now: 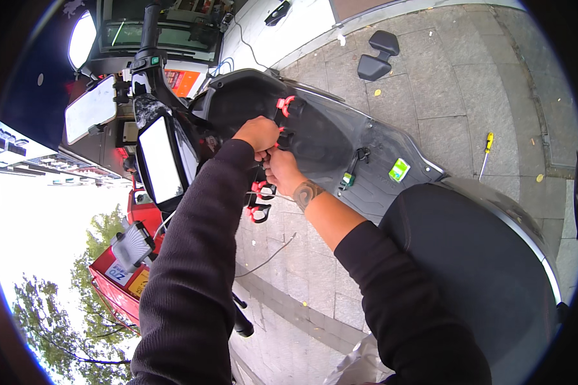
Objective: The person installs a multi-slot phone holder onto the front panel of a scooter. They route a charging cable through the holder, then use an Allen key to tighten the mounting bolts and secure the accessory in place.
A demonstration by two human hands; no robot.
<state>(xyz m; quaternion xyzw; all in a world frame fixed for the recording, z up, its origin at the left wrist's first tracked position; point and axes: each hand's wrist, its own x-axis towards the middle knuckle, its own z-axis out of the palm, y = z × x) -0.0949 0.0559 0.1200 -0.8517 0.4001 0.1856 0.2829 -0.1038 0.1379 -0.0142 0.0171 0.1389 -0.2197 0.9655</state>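
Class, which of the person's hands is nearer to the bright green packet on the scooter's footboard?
Right. The right hand is apart from the green packet, off to its left in the picture; the left hand is farther left and higher up, beyond the right hand.

Yellow-handled screwdriver (489, 142) on paving (444, 93) | black two-part pad (374, 67) | tree (96, 305)

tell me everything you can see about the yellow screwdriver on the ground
The screwdriver has a bright yellow handle that looks like plastic and a slim, straight shaft that looks like metal; the shape of its tip is too small to make out. It lies on the grey paving at the picture's right, beyond the scooter, handle toward the top of the picture and shaft pointing down toward the black seat. Only the paving visibly touches it; the left hand and right hand are well away.
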